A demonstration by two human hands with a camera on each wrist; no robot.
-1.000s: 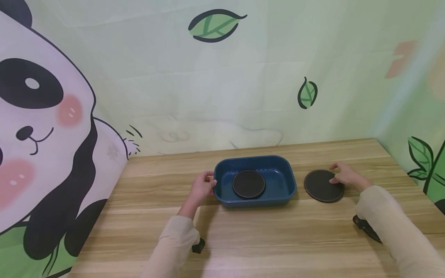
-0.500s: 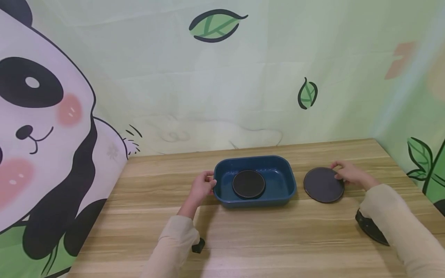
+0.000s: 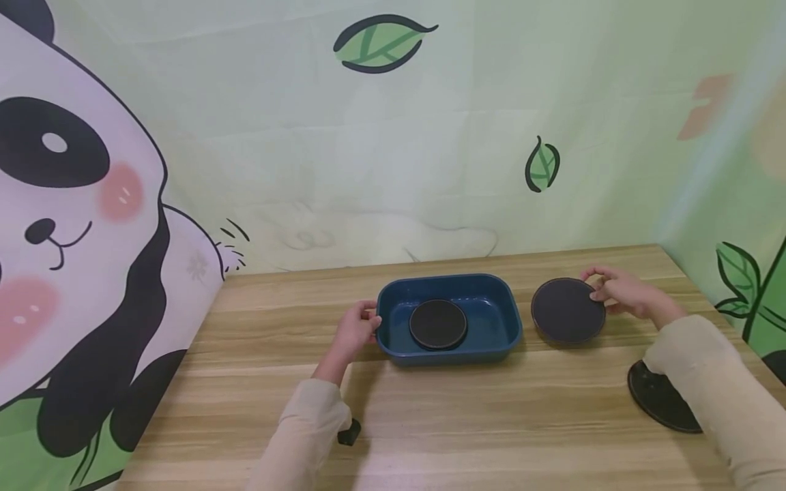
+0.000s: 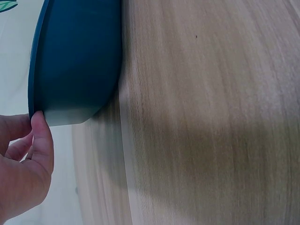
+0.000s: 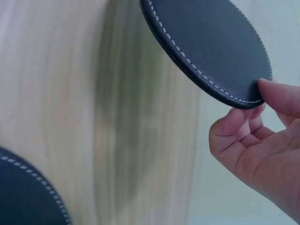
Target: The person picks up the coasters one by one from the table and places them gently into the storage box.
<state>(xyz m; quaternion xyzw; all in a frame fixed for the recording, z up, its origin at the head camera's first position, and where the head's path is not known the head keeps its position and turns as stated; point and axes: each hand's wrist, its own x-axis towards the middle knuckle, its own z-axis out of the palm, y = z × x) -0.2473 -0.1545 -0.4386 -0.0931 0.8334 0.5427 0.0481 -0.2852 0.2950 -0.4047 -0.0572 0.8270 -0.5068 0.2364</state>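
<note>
My left hand [image 3: 355,326] pinches the left end of a blue rectangular tray [image 3: 454,356] on the table. In the left wrist view, the thumb presses the tray's wall [image 4: 75,61] near the rim. Inside the tray lies a round black coaster [image 3: 439,324]. To the right, my right hand [image 3: 626,292] holds a larger round black coaster [image 3: 568,311] by its right edge, raised and tilted over the table. The right wrist view shows white stitching around this coaster [image 5: 211,42], with the thumb on its top face and fingers curled beneath.
Another stitched black coaster [image 3: 660,399] lies on the wooden table [image 3: 467,423], partly hidden by the right sleeve. It also shows at the lower left of the right wrist view. A fabric backdrop with a panda [image 3: 80,170] and leaves stands behind the table.
My right hand has gripped the larger coaster's edge and lifted it off the table, moving slightly away from me. More of the coaster under the right sleeve shows. The left hand and tray have stayed put.
</note>
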